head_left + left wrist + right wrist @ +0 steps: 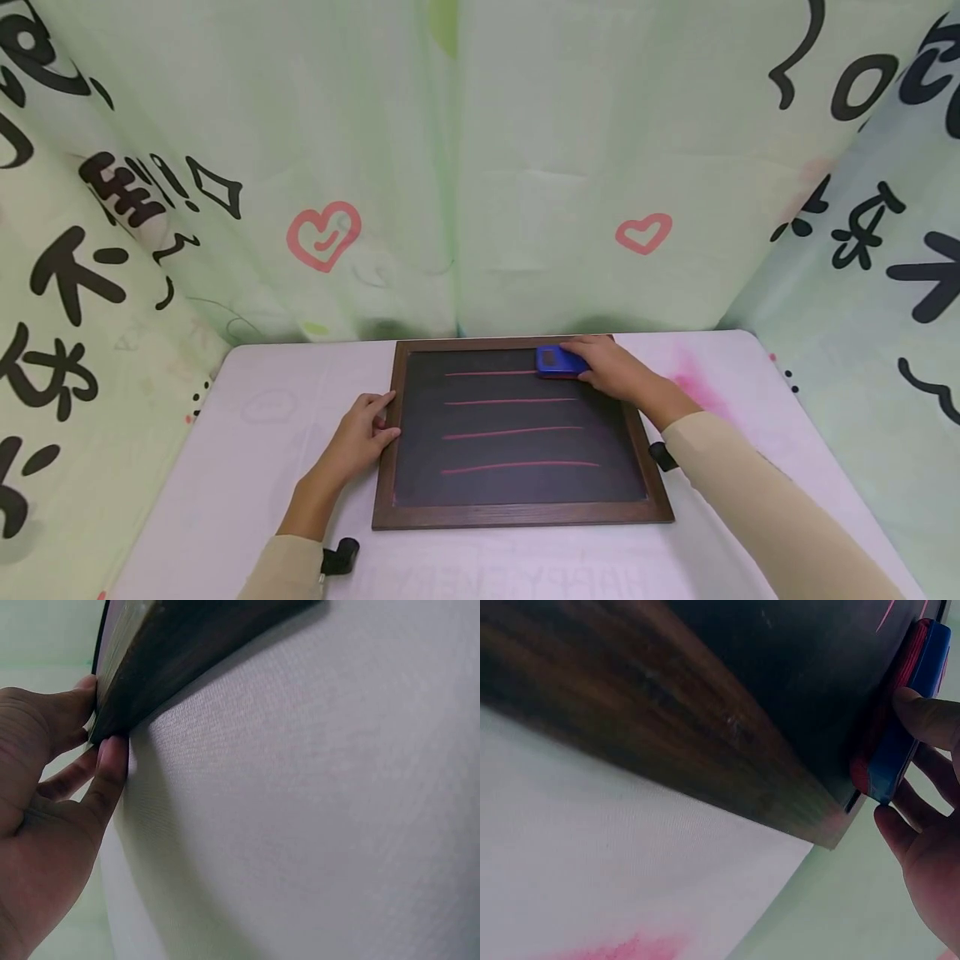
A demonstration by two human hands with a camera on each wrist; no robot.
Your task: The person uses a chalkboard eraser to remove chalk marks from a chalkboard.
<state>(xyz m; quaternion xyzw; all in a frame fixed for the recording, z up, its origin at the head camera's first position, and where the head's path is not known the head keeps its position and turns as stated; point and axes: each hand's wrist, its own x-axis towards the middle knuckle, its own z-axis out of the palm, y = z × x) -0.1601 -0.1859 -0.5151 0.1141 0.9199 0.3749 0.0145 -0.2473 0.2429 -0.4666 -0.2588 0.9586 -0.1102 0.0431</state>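
The left hand (360, 435) pinches the left edge of the framed blackboard (517, 418) lying on the desk (247, 467), presumably to stop it sliding under the blue eraser (557, 361), which the right hand (617, 367) grips by its sides at the right end of the topmost pink line (487, 373).

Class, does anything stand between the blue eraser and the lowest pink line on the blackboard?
No visible object does: between the eraser, in the right hand, and the lowest line are only blackboard and two other lines.

Red hearts (326, 243) mark the pale green curtain (525, 167). Its black characters (67, 271) and the tablecloth's (187, 500) faint lettering (540, 578) are not surely legible.
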